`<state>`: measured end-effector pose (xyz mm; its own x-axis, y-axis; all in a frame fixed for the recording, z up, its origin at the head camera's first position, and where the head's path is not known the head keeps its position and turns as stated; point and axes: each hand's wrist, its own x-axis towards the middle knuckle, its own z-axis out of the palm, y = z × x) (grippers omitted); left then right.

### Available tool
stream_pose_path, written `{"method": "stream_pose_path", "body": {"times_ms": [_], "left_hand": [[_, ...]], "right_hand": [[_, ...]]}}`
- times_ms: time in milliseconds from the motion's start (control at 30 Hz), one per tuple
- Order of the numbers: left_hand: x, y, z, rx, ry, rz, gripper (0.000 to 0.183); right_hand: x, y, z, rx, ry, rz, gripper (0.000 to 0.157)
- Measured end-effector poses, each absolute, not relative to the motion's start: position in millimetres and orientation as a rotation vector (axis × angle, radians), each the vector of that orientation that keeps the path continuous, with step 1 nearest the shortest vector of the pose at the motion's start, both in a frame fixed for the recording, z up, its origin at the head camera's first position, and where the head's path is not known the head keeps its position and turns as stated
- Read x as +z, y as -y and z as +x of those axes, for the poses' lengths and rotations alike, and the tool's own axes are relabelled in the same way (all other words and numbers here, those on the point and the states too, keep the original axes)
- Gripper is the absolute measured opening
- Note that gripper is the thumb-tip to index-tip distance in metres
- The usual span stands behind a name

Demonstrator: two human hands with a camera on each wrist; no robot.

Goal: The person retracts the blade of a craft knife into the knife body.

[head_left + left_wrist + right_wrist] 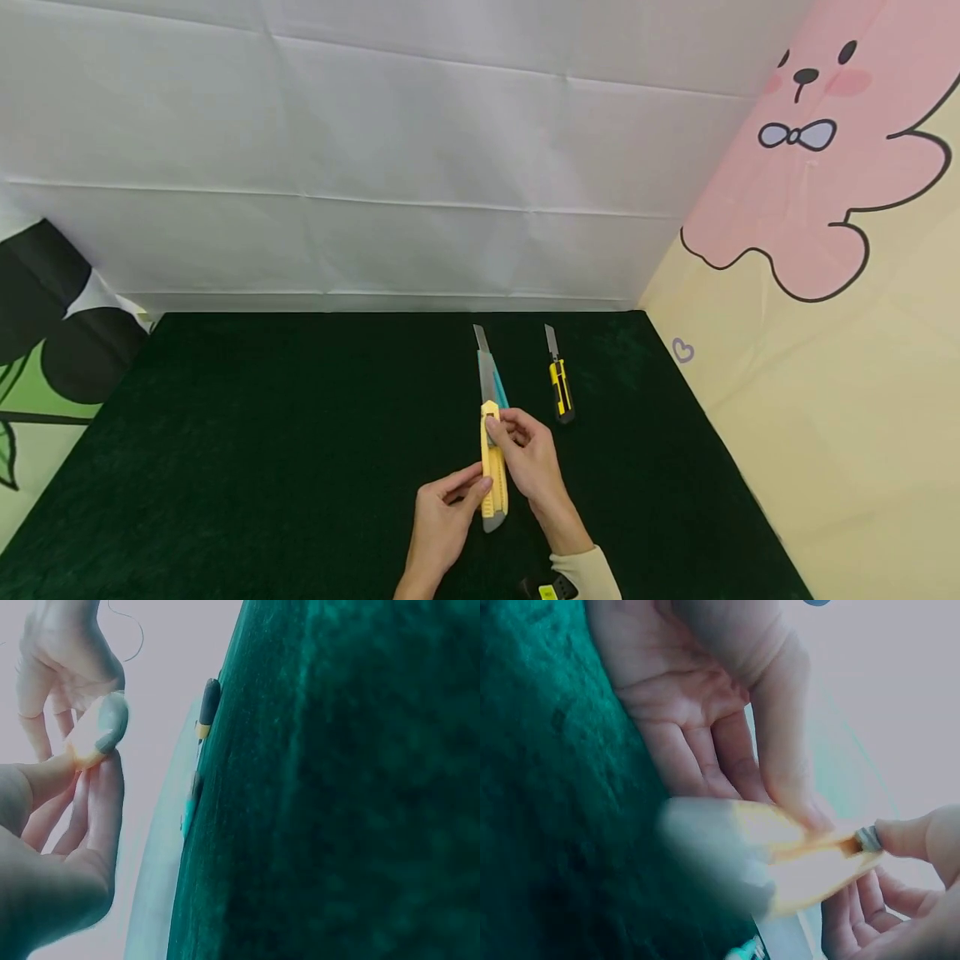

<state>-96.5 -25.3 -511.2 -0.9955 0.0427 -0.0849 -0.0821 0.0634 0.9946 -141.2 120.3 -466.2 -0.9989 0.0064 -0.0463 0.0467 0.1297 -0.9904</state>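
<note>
A pale yellow utility knife with a grey end cap is held above the table, its long blade extended away from me. My left hand pinches the lower part of the handle between thumb and fingers. Higher up, my right hand grips the handle; in the right wrist view its thumb rests on the grey slider. Partly hidden behind the yellow knife lies a teal utility knife, blade showing. To its right lies a black and yellow utility knife, blade out.
Dark green cloth covers the table. A white sheet hangs behind it, and a cream wall with a pink cartoon bear stands on the right. Beside the right sleeve is a black and yellow-green object, cut off by the frame.
</note>
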Motion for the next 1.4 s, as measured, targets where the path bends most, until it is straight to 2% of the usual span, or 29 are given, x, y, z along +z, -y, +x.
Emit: {"method": "stream_pose_path", "body": {"times_ms": [1400], "left_hand": [[-511.3,26.9,-95.0,2.104,-2.235,-0.081,0.033]], "right_hand": [[-475.9,-122.5,-136.0,-2.097,-2.275,-0.052,0.032]]}}
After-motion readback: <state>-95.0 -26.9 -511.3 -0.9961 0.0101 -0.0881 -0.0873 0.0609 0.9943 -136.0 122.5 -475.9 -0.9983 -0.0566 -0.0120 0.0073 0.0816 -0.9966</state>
